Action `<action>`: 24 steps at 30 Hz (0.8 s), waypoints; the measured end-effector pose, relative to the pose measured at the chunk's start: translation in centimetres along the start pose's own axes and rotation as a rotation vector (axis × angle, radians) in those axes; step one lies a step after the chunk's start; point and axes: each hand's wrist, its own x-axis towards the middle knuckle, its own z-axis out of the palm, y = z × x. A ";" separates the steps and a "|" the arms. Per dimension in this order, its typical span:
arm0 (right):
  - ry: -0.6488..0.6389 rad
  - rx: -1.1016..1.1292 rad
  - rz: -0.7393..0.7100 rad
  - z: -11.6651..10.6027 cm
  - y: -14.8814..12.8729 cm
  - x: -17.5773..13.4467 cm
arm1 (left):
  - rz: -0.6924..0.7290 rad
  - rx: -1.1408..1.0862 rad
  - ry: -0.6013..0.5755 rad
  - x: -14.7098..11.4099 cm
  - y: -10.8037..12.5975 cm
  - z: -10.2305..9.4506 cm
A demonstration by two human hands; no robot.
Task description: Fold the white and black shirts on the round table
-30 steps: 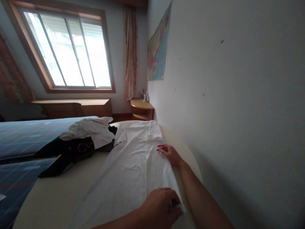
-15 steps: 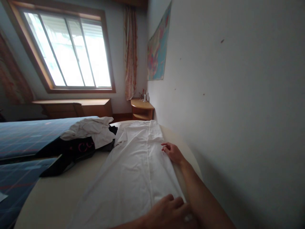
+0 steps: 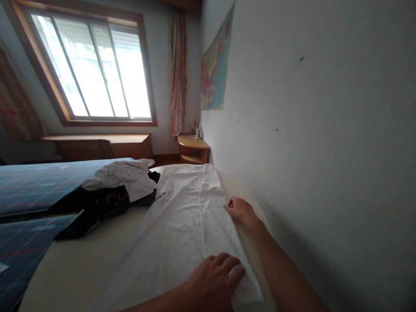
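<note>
A white shirt (image 3: 182,234) lies spread lengthwise on a pale rounded tabletop (image 3: 74,264), a long seam running down it and light creases across it. At its right edge, my right hand (image 3: 242,212) has thumb and fingers brought together on the cloth. Closer to me, my left hand (image 3: 216,277) rests palm down over the lower right part of the shirt. Its fingers are bent and a little apart, with no cloth visibly gripped. The shirt's near end runs out of view beneath my left arm.
Left of the shirt lies a pile with a black garment with pink letters (image 3: 110,199) and a crumpled whitish cloth (image 3: 125,175). A blue plaid bed (image 3: 39,186) borders the table. The wall (image 3: 325,173) stands close on the right. A corner shelf (image 3: 194,143) is behind.
My right hand has come slightly nearer, its fingers going from outstretched to pinched at the shirt's edge. My left hand has shifted left and away from me, uncovering the shirt's lower right corner.
</note>
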 end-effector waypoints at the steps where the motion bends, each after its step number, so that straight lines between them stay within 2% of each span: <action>1: -0.025 -0.028 0.023 -0.1 0.0 -0.3 | -0.010 -0.017 -0.012 -0.5 -0.2 -0.1; 6: -0.128 -0.067 -0.016 -0.4 -0.3 -1.9 | 0.035 -0.011 0.032 -1.9 -0.8 1.0; 11: -0.054 -0.117 0.060 -1.1 -0.6 -2.2 | 0.044 -0.006 0.120 -1.5 -0.8 1.1; 17: -0.046 -0.166 0.008 -0.6 -0.5 -2.0 | 0.261 0.121 0.199 -1.7 -1.1 1.7; 24: -0.049 -0.182 -0.023 -0.2 0.0 -2.0 | 0.150 0.339 0.213 -1.5 -0.6 3.0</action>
